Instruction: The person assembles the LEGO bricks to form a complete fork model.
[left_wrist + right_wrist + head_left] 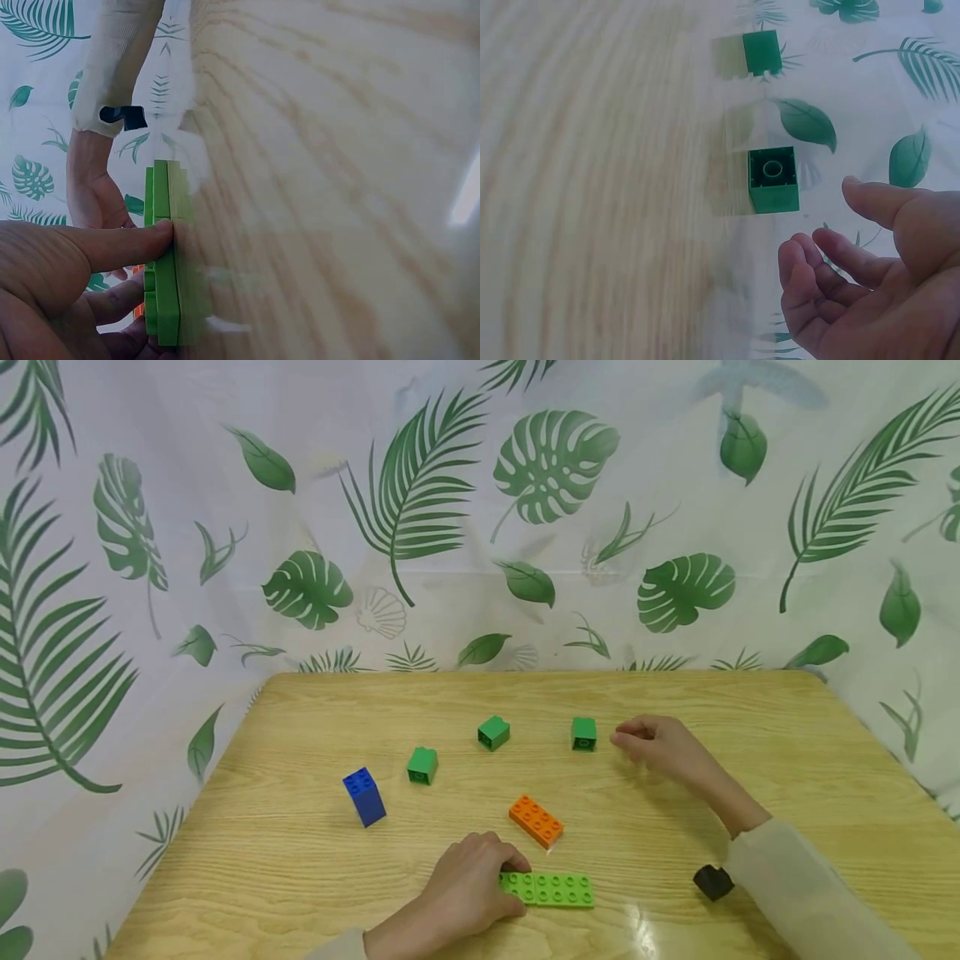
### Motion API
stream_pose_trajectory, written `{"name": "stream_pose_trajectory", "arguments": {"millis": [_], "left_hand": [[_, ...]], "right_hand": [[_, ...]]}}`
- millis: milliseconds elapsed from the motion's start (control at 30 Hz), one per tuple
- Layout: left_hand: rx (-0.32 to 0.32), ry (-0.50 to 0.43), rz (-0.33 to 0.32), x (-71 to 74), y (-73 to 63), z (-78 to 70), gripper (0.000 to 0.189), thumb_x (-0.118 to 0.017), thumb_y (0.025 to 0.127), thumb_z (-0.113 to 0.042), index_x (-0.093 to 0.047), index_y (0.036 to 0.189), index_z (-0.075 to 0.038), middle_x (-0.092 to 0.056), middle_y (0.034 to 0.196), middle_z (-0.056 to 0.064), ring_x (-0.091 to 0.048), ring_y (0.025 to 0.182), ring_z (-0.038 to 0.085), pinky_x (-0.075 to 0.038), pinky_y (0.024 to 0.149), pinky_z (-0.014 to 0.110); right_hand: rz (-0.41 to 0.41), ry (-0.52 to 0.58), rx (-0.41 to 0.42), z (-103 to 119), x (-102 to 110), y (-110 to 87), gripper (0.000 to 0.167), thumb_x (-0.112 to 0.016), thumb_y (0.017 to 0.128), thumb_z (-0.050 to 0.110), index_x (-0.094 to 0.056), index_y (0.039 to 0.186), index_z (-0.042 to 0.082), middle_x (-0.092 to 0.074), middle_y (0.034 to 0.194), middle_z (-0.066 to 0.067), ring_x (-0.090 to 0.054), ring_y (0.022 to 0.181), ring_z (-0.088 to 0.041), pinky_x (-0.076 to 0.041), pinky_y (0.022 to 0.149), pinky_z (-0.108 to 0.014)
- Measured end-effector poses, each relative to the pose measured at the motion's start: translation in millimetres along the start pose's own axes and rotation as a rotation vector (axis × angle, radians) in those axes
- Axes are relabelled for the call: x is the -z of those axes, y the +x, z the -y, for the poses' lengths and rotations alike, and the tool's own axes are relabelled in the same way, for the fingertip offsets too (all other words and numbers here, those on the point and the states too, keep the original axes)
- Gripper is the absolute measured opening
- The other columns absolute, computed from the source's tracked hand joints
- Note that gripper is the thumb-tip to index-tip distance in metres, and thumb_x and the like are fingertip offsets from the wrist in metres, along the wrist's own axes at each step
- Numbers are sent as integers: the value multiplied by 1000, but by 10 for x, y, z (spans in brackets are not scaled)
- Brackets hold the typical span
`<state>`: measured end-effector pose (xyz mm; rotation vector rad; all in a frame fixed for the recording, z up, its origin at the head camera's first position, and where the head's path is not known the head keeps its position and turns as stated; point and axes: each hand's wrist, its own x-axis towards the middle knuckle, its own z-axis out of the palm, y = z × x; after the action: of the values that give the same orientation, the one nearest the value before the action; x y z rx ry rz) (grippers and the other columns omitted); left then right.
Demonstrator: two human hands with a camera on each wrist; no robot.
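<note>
My left hand (pixel 472 881) holds a long, flat light green building-block plate (pixel 564 890) between thumb and fingers, near the front of the table. In the left wrist view, the thumb presses along the side of this plate (pixel 166 292), which has a seam across it. My right hand (pixel 667 752) holds nothing, its fingers loosely bent just right of a green brick (pixel 584 734). The right wrist view shows that green brick (pixel 774 196) lying with its hollow underside exposed, apart from the fingertips. Behind the plate sits an orange brick (pixel 536 821), studs up.
Two more green bricks, one mid-table (pixel 494 732) and another green brick (pixel 422 766) farther left, lie on the wooden table (pixel 315 877). A tall blue brick (pixel 365 797) stands at the left. A black piece (pixel 712 882) shows beside the right sleeve. A leaf-print curtain (pixel 450 527) hangs behind.
</note>
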<state>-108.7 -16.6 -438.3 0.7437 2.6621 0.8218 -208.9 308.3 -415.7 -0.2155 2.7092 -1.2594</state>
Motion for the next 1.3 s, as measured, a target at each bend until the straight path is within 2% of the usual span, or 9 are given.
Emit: {"name": "stream_pose_trajectory", "arguments": {"millis": [267, 500, 667, 767, 967, 1167, 1300], "left_hand": [[-1, 18, -2, -1, 1, 0, 35, -96, 73, -24, -81, 105, -22, -64, 91, -12, -56, 89, 7, -46, 77, 29], [3, 18, 2, -3, -3, 7, 35, -95, 73, -24, -81, 105, -22, -64, 93, -13, -55, 90, 7, -46, 77, 29], [7, 13, 4, -2, -6, 13, 35, -95, 73, -24, -81, 105, -23, -63, 93, -13, -55, 89, 7, -45, 76, 28], [8, 16, 5, -4, -3, 15, 35, -95, 73, -24, -81, 105, -23, -63, 93, -13, -54, 89, 7, -44, 76, 28], [11, 21, 9, -12, -1, 11, 35, -95, 73, -25, -81, 106, -23, -63, 92, -13, -54, 88, 7, -44, 75, 27], [13, 30, 12, -7, 0, 9, 35, -95, 74, -25, -81, 106, -23, -63, 93, -12, -55, 90, 7, -45, 76, 28], [6, 38, 0, -7, 0, 7, 35, -95, 73, -26, -81, 105, -23, -64, 94, -12, -56, 90, 7, -46, 76, 29]], "right_hand": [[8, 5, -36, -7, -21, 205, 60, -57, 107, 38, -51, 142, -11, -66, 112, -22, -63, 97, -31, -54, 81, -42], [21, -9, -42, 5, -103, 368, 64, -59, 106, 38, -48, 144, -12, -62, 128, -28, -64, 102, -32, -56, 83, -41], [38, -24, -42, -2, -182, 470, 64, -61, 106, 35, -46, 144, -13, -56, 132, -34, -63, 106, -37, -56, 82, -42], [50, -56, -45, -5, -225, 492, 65, -61, 105, 37, -46, 145, -13, -54, 136, -35, -62, 108, -38, -56, 81, -42], [54, -84, -25, 18, -263, 468, 60, -61, 106, 35, -51, 142, -12, -56, 134, -34, -62, 96, -32, -52, 75, -39], [43, -59, 9, 22, -267, 445, 62, -66, 103, 32, -49, 143, -12, -57, 133, -34, -59, 115, -41, -55, 79, -40], [27, -20, 17, 1, -280, 439, 62, -71, 100, 28, -49, 141, -12, -59, 129, -31, -59, 112, -40, -55, 80, -39]]}}
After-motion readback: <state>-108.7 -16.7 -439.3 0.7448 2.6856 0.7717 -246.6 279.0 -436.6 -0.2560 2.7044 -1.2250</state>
